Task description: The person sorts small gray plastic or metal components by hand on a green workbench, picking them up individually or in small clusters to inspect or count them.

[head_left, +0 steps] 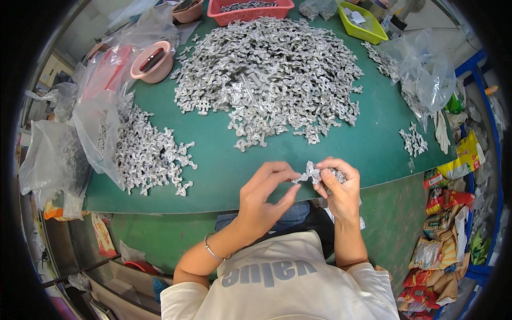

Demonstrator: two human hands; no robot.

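Over the front edge of the green table, my left hand (pixel 265 196) pinches one end of a small silver metal casting (pixel 311 173) between thumb and fingertips. The casting has a branched shape with rounded lugs. My right hand (pixel 343 193) grips the other side of it and also holds several more castings (pixel 337 174) bunched in its fingers. Beyond both hands, a large heap of the same silver castings (pixel 272 74) covers the middle of the table. A smaller pile (pixel 152 154) lies to the left, and a small cluster (pixel 413 140) sits at the right.
Clear plastic bags (pixel 96 122) line the left side; another bag (pixel 426 69) slumps at the right. A pink bowl (pixel 161 69) holds a dark red object. At the back stand a red basket (pixel 255 15) and a yellow-green basket (pixel 368 31). A blue rack (pixel 482 224) borders the right.
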